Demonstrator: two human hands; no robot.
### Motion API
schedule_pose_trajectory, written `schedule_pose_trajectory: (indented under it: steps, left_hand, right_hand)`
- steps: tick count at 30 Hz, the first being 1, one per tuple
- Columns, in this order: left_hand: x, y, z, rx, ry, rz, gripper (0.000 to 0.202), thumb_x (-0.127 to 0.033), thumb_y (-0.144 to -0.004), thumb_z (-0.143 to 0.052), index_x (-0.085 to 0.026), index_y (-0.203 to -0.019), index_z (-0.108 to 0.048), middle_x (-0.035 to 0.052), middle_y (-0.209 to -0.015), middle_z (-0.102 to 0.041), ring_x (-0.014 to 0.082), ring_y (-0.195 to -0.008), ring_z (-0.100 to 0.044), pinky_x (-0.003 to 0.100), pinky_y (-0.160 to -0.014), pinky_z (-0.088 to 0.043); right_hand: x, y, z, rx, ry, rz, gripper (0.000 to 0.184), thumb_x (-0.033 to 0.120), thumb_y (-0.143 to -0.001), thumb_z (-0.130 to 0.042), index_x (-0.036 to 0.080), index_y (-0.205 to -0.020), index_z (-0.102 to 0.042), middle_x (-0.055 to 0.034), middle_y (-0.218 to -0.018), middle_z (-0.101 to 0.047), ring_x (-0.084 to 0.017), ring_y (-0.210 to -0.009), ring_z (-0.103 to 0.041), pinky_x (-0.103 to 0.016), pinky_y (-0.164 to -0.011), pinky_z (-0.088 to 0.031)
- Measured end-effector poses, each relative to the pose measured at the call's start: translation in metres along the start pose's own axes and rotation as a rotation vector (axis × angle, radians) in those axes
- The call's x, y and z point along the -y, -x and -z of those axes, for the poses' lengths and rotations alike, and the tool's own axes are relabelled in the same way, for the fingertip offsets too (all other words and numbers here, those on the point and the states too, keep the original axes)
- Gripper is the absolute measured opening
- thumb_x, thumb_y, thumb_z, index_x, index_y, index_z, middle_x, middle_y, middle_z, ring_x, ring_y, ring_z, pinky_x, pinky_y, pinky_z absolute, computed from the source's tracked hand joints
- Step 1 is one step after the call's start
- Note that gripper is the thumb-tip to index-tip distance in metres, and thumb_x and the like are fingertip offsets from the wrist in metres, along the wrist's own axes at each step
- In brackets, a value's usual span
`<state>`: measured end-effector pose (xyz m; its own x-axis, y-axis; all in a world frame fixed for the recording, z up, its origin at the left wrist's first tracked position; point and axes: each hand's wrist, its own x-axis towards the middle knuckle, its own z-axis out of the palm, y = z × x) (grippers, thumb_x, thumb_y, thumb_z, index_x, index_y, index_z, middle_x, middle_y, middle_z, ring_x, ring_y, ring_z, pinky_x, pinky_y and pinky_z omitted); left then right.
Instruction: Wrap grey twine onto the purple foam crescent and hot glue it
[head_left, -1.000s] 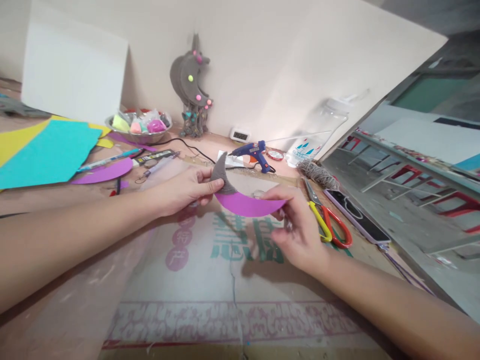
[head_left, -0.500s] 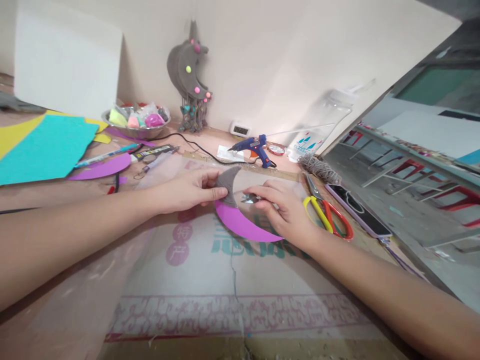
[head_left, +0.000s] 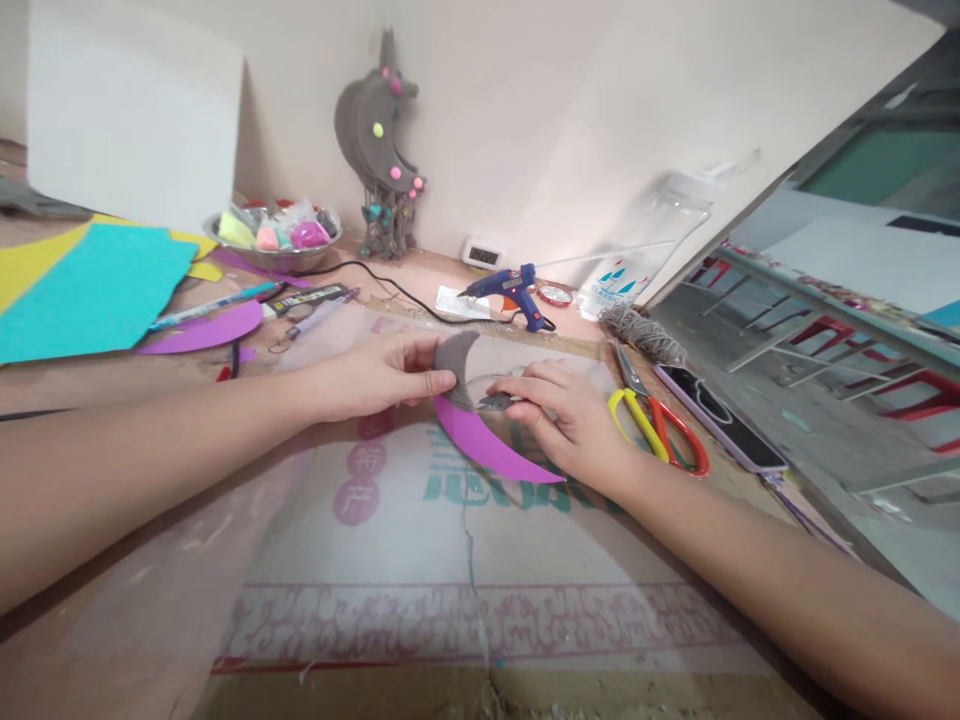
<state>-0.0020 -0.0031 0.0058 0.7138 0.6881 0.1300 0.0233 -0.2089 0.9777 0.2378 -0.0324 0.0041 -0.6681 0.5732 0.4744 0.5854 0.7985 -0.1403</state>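
My left hand [head_left: 405, 375] pinches the upper end of a purple crescent [head_left: 499, 447], thumb in front. Grey yarn [head_left: 454, 368] covers that upper end in close wraps, while the lower part is bare purple and curves down to the right. Just right of the wrapped part, my right hand [head_left: 559, 410] is closed, its thumb and fingertips on a small dark grey bundle [head_left: 496, 402] that looks like yarn. A thin strand seems to arc between the bundle and the crescent. The right palm and the other fingers' undersides are hidden.
Right of my hand lie scissors [head_left: 651, 425], a phone [head_left: 720, 415] and a grey yarn skein [head_left: 641, 335]. Behind are a blue glue gun [head_left: 514, 293], a small clock [head_left: 482, 254] and a bottle [head_left: 637, 245]. Leftward are a bowl [head_left: 277, 262] and turquoise sheet [head_left: 97, 290].
My right fingertips and the grey bundle have shifted very slightly, and the bundle looks flatter and darker. The left hand keeps its hold on the crescent. The view has tilted a little.
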Motion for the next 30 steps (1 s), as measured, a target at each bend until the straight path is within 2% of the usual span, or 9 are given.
schedule_pose_trajectory:
  steps: [2, 8, 17, 24, 30]
  left_hand:
    - [-0.0012, -0.0001, -0.0004, 0.002, 0.001, -0.007, 0.006, -0.016, -0.086, -0.054, -0.015, -0.091, -0.056, -0.0056, -0.067, -0.051, 0.0054, -0.056, -0.043, 0.015, -0.053, -0.037]
    - [-0.0027, 0.0003, -0.0004, -0.021, -0.007, 0.001, 0.002, -0.014, -0.085, -0.054, -0.016, -0.084, -0.055, -0.0076, -0.059, -0.043, 0.0054, -0.052, -0.040, 0.015, -0.052, -0.036]
    - [-0.0050, -0.0002, -0.0022, 0.011, 0.001, 0.006, 0.002, -0.017, -0.083, -0.057, -0.015, -0.083, -0.056, -0.0042, -0.067, -0.053, 0.0088, -0.066, -0.052, 0.018, -0.062, -0.043]
    - [0.0018, -0.0004, 0.0004, 0.027, 0.022, -0.004, 0.014, -0.017, -0.084, -0.056, -0.017, -0.098, -0.060, 0.0004, -0.088, -0.064, 0.0115, -0.083, -0.058, 0.023, -0.074, -0.044]
    - [0.0014, -0.0003, 0.0009, 0.030, -0.012, 0.000, 0.016, -0.019, -0.086, -0.054, -0.017, -0.101, -0.058, 0.0005, -0.088, -0.062, 0.0115, -0.081, -0.056, 0.022, -0.072, -0.043]
  right_hand:
    - [-0.0004, -0.0002, -0.0008, 0.006, -0.006, 0.006, 0.027, 0.033, -0.094, -0.045, 0.017, -0.106, -0.063, -0.0037, -0.076, -0.057, -0.016, -0.073, -0.050, -0.030, -0.067, -0.036]
    - [-0.0012, 0.0010, 0.0002, 0.012, -0.011, 0.026, 0.026, 0.032, -0.094, -0.045, 0.018, -0.107, -0.063, -0.0040, -0.080, -0.059, -0.017, -0.075, -0.050, -0.030, -0.069, -0.037]
    - [0.0009, 0.0003, 0.0020, 0.020, 0.042, 0.059, 0.024, 0.031, -0.092, -0.048, 0.017, -0.105, -0.064, -0.0040, -0.078, -0.057, -0.017, -0.073, -0.049, -0.031, -0.069, -0.036]
    - [0.0014, 0.0015, 0.0034, 0.023, 0.084, 0.066, 0.024, 0.032, -0.092, -0.049, 0.017, -0.103, -0.065, -0.0042, -0.077, -0.057, -0.016, -0.071, -0.047, -0.030, -0.066, -0.034]
    - [0.0018, -0.0001, 0.0016, 0.017, 0.078, 0.071, 0.023, 0.030, -0.092, -0.049, 0.016, -0.102, -0.065, -0.0036, -0.074, -0.057, -0.016, -0.069, -0.047, -0.030, -0.065, -0.035]
